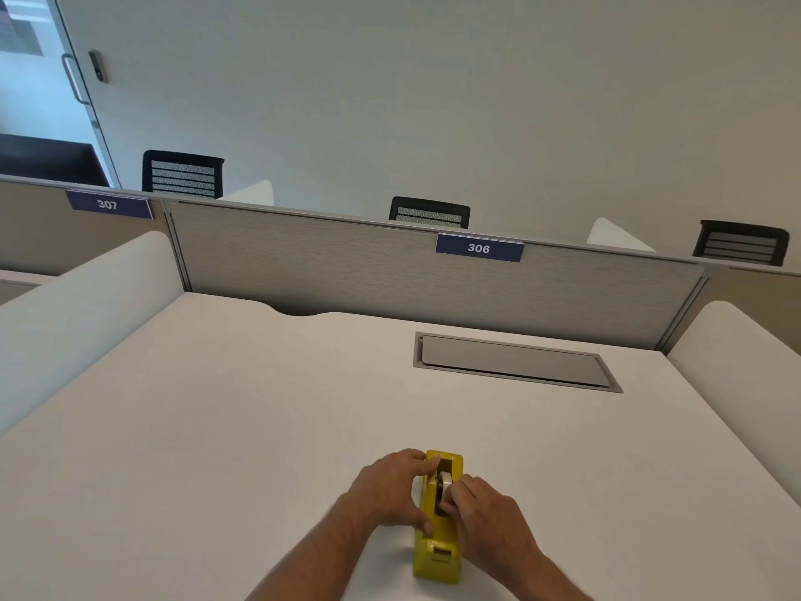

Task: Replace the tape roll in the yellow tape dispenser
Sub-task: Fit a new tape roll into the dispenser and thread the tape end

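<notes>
A yellow tape dispenser (437,553) stands lengthwise on the white desk (216,427), its cutter end toward me. A whitish tape roll (444,483) sits in its slot, partly hidden by fingers. My left hand (390,488) clasps the dispenser's left side, with fingers at the far end and the thumb low on the body. My right hand (485,509) comes in from the right and pinches the roll between thumb and fingers.
A grey cable hatch (516,362) is set flush in the desk at the back right. A fabric partition (346,271) with label 306 closes the far edge. White rounded dividers (78,314) bound both sides. Black chairs (182,173) stand behind the partition.
</notes>
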### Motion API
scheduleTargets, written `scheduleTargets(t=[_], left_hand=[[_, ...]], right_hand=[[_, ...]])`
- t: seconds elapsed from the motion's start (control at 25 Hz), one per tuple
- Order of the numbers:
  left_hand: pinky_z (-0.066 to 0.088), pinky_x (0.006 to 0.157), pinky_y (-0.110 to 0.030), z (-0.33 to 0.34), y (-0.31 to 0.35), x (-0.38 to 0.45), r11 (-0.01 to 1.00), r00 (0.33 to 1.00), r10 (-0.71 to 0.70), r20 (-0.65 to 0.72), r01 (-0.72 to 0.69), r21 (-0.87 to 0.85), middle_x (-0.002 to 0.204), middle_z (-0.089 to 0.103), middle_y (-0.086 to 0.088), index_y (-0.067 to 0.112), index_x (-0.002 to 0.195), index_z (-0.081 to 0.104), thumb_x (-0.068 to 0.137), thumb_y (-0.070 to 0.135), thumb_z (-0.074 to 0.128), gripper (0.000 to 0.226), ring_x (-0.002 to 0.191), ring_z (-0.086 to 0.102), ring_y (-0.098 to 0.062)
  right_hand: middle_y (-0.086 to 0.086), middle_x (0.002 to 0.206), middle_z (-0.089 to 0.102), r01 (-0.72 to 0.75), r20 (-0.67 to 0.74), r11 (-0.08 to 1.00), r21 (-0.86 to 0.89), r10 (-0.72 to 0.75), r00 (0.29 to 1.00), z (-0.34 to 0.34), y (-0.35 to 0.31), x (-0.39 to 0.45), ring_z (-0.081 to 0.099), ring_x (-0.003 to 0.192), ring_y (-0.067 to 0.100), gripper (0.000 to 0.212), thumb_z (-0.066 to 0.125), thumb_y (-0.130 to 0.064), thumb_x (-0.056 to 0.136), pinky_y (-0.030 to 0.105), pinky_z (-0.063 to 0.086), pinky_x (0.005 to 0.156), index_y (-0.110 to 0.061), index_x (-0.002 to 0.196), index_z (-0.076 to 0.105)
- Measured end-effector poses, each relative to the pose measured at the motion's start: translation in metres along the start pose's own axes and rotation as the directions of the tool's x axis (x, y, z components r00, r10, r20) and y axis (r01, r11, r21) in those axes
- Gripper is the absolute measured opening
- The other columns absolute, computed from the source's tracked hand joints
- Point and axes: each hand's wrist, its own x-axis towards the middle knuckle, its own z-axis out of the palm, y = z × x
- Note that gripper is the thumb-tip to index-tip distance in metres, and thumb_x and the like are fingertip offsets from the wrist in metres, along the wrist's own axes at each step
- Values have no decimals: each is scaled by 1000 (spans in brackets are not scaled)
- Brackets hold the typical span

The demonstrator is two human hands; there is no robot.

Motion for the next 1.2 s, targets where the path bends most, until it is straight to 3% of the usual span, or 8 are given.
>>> scheduleTargets(t=[0.08,0.2,0.32,0.56,0.84,1.04,1.2], left_hand=[[34,115,-46,0,1,0,1000,1000,-7,-1,7,9,162,32,9,39,153,26,68,53,85,104,146,32,-21],[36,112,-45,2,-1,0,1000,1000,-20,-5,20,-3,158,38,8,40,151,29,67,54,85,102,143,35,-20],[37,110,-45,2,-2,0,999,999,-39,-9,38,-26,155,43,7,42,151,29,65,56,85,104,141,39,-20],[47,99,-40,1,-1,-3,997,998,-54,12,55,-59,134,61,10,43,151,29,64,54,87,105,124,53,-17],[48,92,-39,-2,3,-4,999,999,-43,5,43,-26,129,66,5,40,151,30,66,56,85,103,116,59,-20],[50,94,-42,-1,5,-3,999,999,-42,5,42,8,129,66,3,38,151,30,66,57,84,103,117,58,-22],[51,94,-43,-1,6,-1,998,999,-34,2,34,44,129,65,1,36,151,32,66,59,83,101,118,58,-24]], right_hand=[[-10,66,64,5,-22,1000,-7,-6,1000,0,-2,-3,56,51,4,25,87,-26,69,3,2,46,-25,72,62],[-8,70,66,1,-39,1000,9,-1,999,2,-5,-9,57,54,6,18,81,-25,77,4,17,45,-23,75,63],[-9,64,61,4,-67,1000,31,-2,998,1,-9,-14,54,48,7,28,88,-21,65,13,28,43,-24,69,61],[-12,62,62,6,-61,1000,10,-5,998,0,-15,-25,55,46,3,31,93,-29,56,7,23,43,-27,67,64],[-10,62,61,11,-63,1000,14,-10,998,5,-19,-35,55,47,6,31,93,-28,57,8,25,44,-27,67,65],[-9,62,61,17,-84,1000,23,-15,996,6,-17,-39,55,48,7,26,92,-26,62,12,34,36,-27,68,66],[-9,62,61,30,-103,999,32,-26,994,7,-17,-39,55,48,6,28,93,-28,59,11,33,36,-28,69,67]])
